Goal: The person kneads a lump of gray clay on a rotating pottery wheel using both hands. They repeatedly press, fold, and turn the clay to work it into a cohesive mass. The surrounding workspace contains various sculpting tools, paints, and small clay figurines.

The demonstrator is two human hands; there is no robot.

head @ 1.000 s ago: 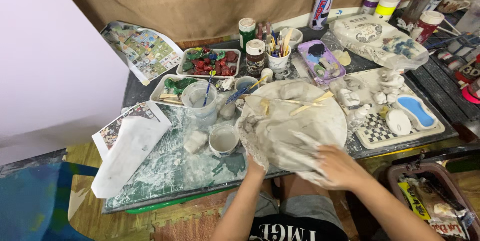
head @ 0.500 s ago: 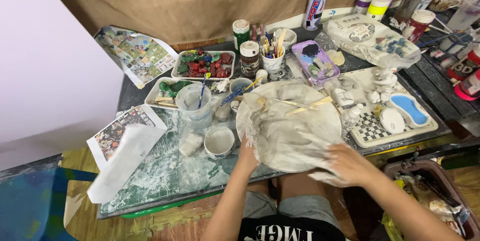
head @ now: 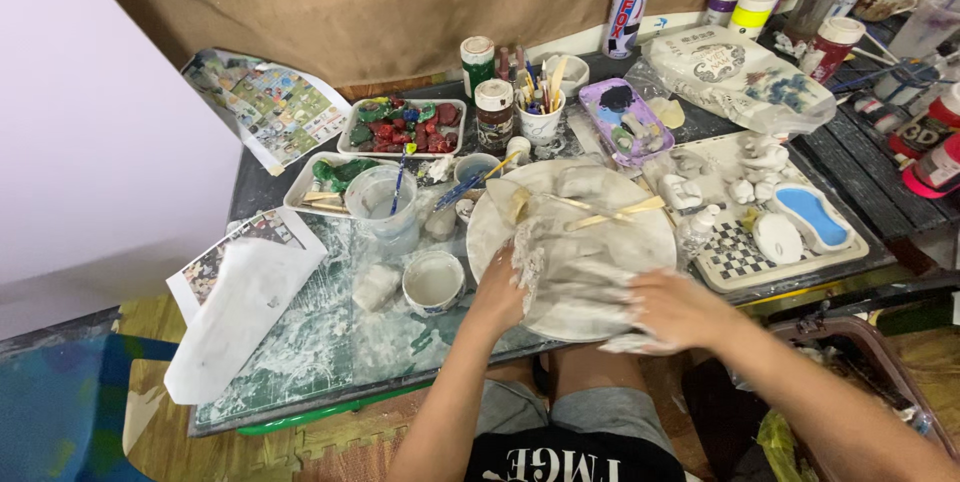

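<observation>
Round board: a pale, plaster-smeared disc at the front middle of the surface, draped with a crumpled, whitish plastic sheet.
Sticks: two thin wooden ones lying crossed on the sheet's far half.
Left hand: on the board's near-left edge, fingers curled down into the wrinkled sheet — closed on a fold of it.
Right hand: on the near-right edge, blurred; fingers spread flat over the sheet, pressing it, not pinching.
Sheet and fingers: it lies between the two hands, bunched under both, and spills over the near rim.
Small cup: round, white-crusted, just left of the left hand.
Clear tub: cloudy plastic, farther left, a brush standing in it.
Surface: dark, glassy, streaked with dried white.
Tray of painted stones: red and green lumps — well behind.
</observation>
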